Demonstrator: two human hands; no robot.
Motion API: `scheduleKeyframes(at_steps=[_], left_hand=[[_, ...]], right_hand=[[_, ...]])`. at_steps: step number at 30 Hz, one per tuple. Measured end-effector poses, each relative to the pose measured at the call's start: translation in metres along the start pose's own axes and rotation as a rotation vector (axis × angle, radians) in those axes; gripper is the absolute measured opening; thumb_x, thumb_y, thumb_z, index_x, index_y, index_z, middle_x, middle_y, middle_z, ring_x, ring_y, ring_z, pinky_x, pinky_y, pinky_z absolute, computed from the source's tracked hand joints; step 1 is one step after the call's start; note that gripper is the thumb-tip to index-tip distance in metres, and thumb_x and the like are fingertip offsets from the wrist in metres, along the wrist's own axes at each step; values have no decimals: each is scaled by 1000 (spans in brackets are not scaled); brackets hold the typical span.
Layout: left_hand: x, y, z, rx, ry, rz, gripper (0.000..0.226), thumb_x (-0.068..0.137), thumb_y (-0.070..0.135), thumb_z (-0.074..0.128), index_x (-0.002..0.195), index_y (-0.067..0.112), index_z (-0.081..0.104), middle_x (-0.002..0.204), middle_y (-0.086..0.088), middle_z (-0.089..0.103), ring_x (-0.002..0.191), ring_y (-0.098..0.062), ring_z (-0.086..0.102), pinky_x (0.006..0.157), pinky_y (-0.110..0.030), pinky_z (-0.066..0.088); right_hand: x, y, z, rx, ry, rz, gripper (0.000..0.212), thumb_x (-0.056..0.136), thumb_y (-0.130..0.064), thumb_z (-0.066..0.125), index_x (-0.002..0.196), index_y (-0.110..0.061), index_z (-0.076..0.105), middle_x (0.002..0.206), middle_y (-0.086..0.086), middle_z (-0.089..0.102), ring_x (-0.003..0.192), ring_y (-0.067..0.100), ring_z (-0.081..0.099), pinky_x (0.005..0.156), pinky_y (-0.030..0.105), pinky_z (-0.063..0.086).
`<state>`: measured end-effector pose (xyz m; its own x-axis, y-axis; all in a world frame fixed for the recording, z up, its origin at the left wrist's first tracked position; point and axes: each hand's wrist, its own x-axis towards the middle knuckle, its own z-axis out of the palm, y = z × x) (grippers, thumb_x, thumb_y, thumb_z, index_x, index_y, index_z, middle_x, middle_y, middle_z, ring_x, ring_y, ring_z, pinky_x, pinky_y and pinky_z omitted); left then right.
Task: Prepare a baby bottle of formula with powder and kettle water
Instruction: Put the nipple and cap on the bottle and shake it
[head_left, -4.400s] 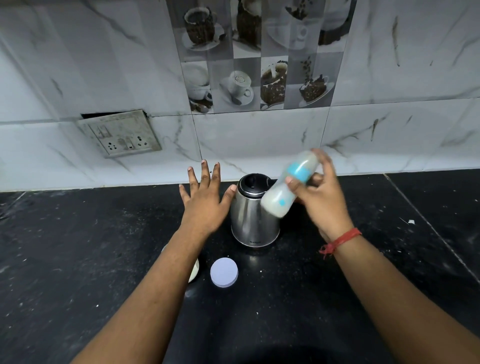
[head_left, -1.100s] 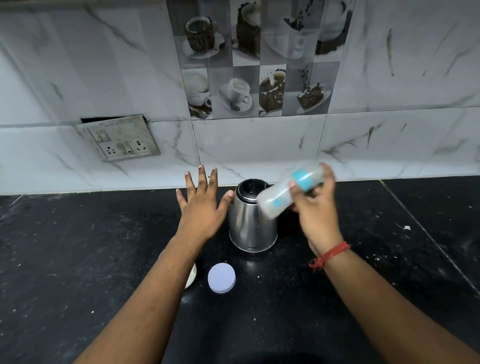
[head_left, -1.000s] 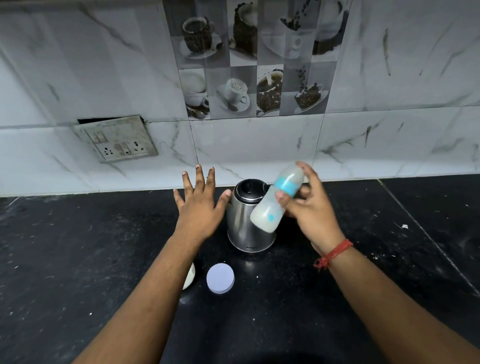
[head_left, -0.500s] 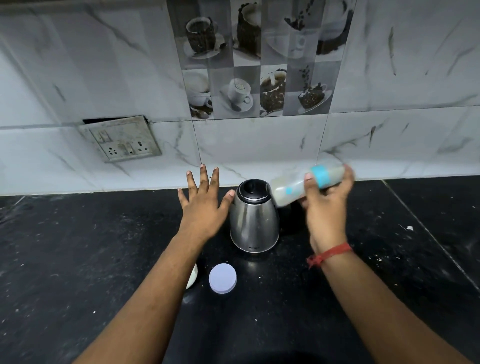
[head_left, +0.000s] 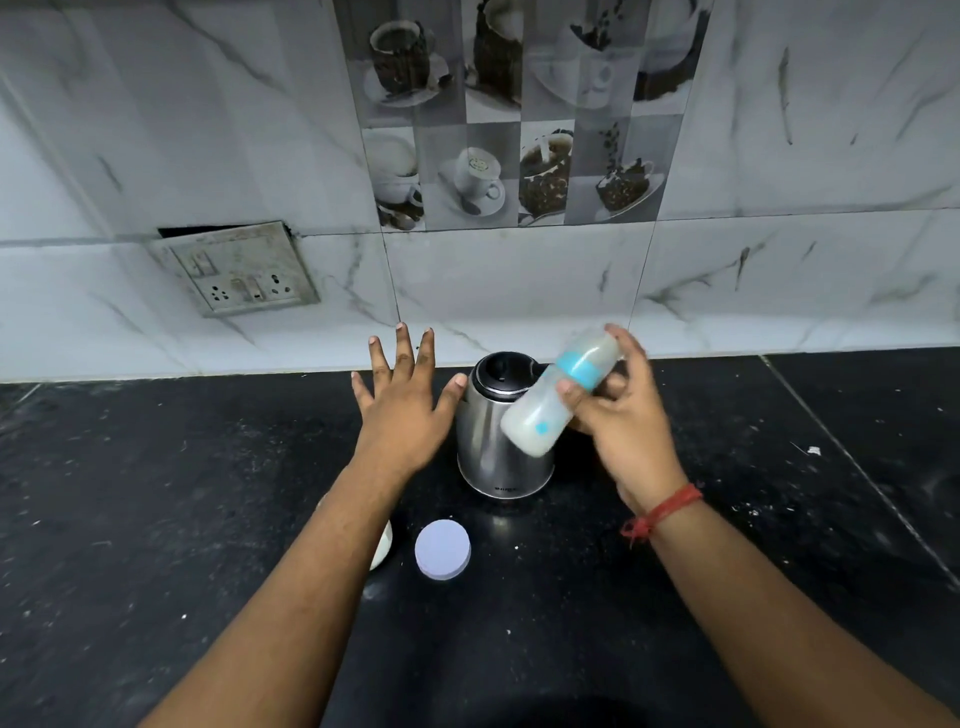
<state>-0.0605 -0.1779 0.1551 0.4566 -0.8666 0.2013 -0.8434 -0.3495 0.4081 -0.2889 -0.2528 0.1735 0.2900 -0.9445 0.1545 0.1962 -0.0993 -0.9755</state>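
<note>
fingers (head_left: 569, 391) of right hand (head_left: 631, 421) grip bottle (head_left: 561, 397) | tilted, base down-left

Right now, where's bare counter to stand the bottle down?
Free: black counter right of the kettle, out past the right hand holding the baby bottle; also far left below the socket plate. Crowded: in front of the kettle, by the lilac lid and the left forearm.
</note>
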Motion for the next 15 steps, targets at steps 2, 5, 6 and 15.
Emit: scheduleKeyframes(at_steps=[2,5,6,15], left_hand=[[0,-2,0,-2,3,-11,81,96,72,17,164,32,1,173,1,-14,156,-29,-24,122,-65,-9],[-1,-2,-1,0,0,-16,81,96,72,18,164,32,2,173,0,-13,156,-30,-23,123,-66,-8],[-1,-1,-1,-3,-5,-14,81,96,71,19,164,31,3,173,0,-13,157,-30,-23,122,-66,-8],[-3,-2,1,8,-21,-21,77,101,68,23,165,31,2,173,-1,-14,156,-30,-25,122,-65,-9]], right_hand=[[10,-8,-6,143,240,-52,72,91,-14,73,148,-37,35,118,5,68,98,10,73,86,44,61],[6,-3,2,103,280,-73,73,95,-14,69,151,-33,27,128,6,63,103,12,71,94,55,58],[1,1,5,11,143,-42,72,93,-10,71,149,-34,31,127,7,65,106,16,70,96,57,56],[4,-6,-3,134,229,-87,71,94,-13,70,150,-30,30,126,9,65,97,9,73,70,25,59]])
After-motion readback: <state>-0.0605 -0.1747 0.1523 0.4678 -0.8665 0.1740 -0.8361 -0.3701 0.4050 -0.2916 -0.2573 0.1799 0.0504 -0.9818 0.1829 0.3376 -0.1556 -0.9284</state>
